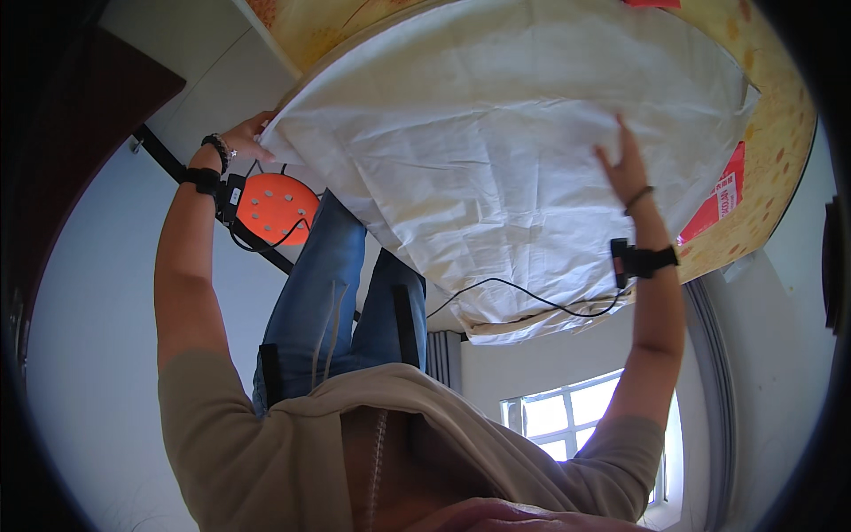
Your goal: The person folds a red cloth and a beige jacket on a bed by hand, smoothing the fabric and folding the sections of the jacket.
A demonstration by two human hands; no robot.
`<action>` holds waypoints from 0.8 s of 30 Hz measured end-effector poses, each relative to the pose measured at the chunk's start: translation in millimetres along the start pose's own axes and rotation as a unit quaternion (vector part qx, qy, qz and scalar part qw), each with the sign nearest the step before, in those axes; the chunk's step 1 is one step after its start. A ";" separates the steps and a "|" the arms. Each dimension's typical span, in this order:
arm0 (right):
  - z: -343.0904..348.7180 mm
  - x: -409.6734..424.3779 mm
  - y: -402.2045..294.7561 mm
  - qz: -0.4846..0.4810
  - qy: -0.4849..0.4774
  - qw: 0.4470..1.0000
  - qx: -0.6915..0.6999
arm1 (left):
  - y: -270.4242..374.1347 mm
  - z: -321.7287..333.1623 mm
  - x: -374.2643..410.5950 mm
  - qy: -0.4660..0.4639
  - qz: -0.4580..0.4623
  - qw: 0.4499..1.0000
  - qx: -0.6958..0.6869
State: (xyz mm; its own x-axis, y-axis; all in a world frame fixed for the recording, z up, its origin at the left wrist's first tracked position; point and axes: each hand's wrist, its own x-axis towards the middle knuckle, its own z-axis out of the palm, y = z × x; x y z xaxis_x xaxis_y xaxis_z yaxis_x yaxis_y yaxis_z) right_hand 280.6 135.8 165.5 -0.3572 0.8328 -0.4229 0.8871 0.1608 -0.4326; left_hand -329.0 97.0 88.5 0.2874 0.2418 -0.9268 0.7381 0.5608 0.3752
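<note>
A large, creased white cloth sheet (492, 153) spreads before me, and its near part hangs down over the edge of a yellow patterned surface. At the left, my left hand (249, 136) pinches the sheet's corner between thumb and fingers. My right hand (625, 169) is over the right part of the sheet, fingers apart and slightly blurred, with nothing in it. Whether its palm touches the fabric cannot be told. Each wrist wears a black strapped device, and a thin black cable (532, 296) runs from the right one across the hanging cloth.
The yellow patterned surface (764, 159) shows beyond the sheet. A red package (718, 199) bearing writing lies at its right side. Below my left hand is an orange stool seat (276, 209) with holes. Dark furniture (113, 86) stands at the left; a grey curtain (718, 399) hangs beside a window (565, 412).
</note>
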 end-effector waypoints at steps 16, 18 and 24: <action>159.7 -150.4 -95.0 0.231 -0.087 0.969 0.030 | -38.8 -7.7 -70.7 0.047 0.009 0.997 0.059; 179.1 -174.3 -101.5 0.279 0.011 0.954 0.108 | -45.1 -3.1 -94.1 0.112 0.007 0.993 -0.021; 260.7 -311.2 -156.1 0.413 0.195 0.867 0.200 | -50.1 32.4 -106.3 0.266 0.026 0.963 -0.042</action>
State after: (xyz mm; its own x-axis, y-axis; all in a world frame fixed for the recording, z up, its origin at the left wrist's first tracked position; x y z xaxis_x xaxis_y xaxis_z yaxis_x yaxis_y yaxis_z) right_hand 177.1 -286.6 157.0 0.5470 0.7039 -0.4531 0.5923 -0.7080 -0.3847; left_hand -376.8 17.6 167.7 -0.0484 0.6299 -0.7751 0.6724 0.5944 0.4411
